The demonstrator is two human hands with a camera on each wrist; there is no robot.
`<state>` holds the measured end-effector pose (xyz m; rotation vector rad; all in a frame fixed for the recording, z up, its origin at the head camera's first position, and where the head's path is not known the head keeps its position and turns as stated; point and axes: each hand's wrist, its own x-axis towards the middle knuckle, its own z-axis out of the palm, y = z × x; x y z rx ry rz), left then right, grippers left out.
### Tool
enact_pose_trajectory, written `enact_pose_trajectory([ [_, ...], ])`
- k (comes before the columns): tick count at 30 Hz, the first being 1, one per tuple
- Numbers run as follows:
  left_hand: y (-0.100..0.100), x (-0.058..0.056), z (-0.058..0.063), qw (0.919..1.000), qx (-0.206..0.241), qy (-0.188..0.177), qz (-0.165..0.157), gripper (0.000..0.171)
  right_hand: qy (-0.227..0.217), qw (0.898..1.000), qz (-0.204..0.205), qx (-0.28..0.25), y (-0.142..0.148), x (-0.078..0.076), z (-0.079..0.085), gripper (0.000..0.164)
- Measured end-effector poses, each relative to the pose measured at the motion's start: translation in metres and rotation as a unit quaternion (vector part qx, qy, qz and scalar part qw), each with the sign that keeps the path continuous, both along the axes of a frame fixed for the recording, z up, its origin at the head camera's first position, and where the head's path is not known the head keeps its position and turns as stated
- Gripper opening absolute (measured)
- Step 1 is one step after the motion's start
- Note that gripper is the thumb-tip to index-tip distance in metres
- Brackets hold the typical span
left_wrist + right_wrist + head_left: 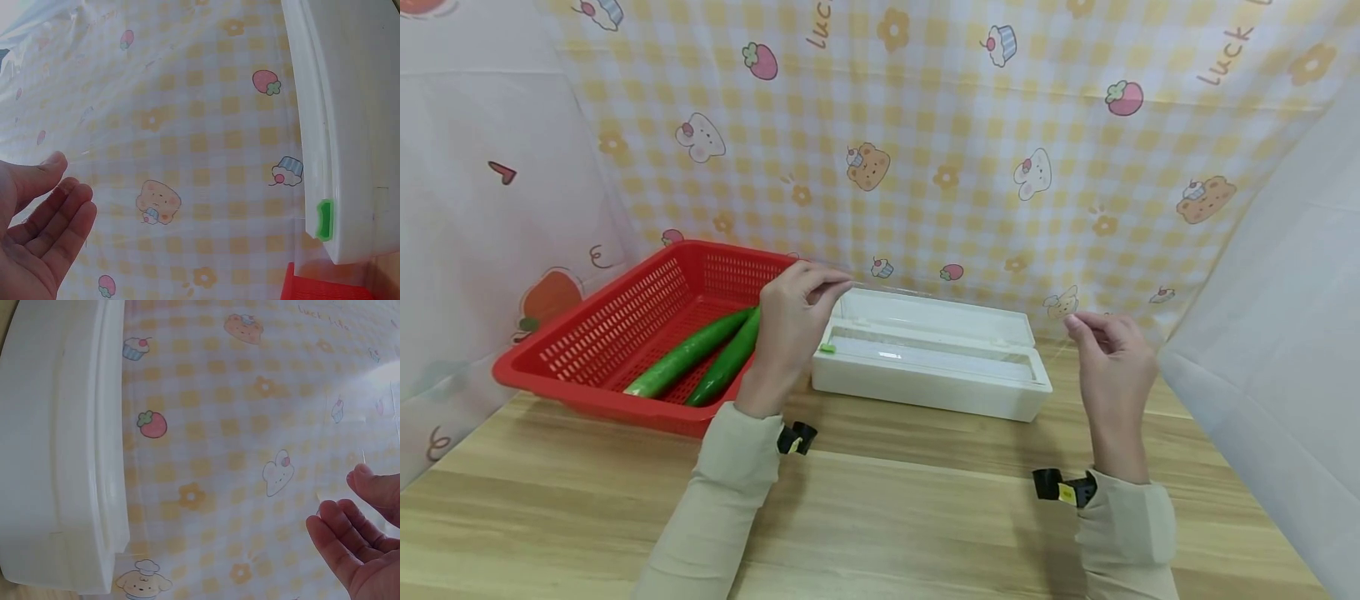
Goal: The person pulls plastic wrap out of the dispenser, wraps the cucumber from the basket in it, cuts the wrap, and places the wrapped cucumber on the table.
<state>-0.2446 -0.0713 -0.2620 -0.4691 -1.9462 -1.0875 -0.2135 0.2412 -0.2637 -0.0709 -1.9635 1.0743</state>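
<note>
A long white cling film dispenser (925, 379) stands on the table with its lid raised at the back and a green slider at its left end. Above its left end, my left hand (793, 325) pinches with thumb and fingertips. To the right of the box and raised, my right hand (1116, 367) pinches likewise. Between the hands a sheet of clear cling film (69, 69) shows by its sheen and creases in the left wrist view; glare marks the film (378, 378) in the right wrist view. Its held edge is barely visible.
At the left, a red plastic basket (617, 408) holds two green cucumbers (688, 354), partly behind my left forearm. A wooden table (910, 517) lies beneath. Behind hangs a yellow checked curtain (925, 108), with a white sheet (1285, 317) at the right.
</note>
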Motion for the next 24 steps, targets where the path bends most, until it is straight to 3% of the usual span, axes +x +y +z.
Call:
enact_pose_trajectory([
  [24, 0.000, 0.014, 0.013, 0.9990, 0.002, 0.044, 0.004, 0.012, 0.032, 0.999, 0.011, -0.016, 0.000, 0.013, 0.013, 0.021],
])
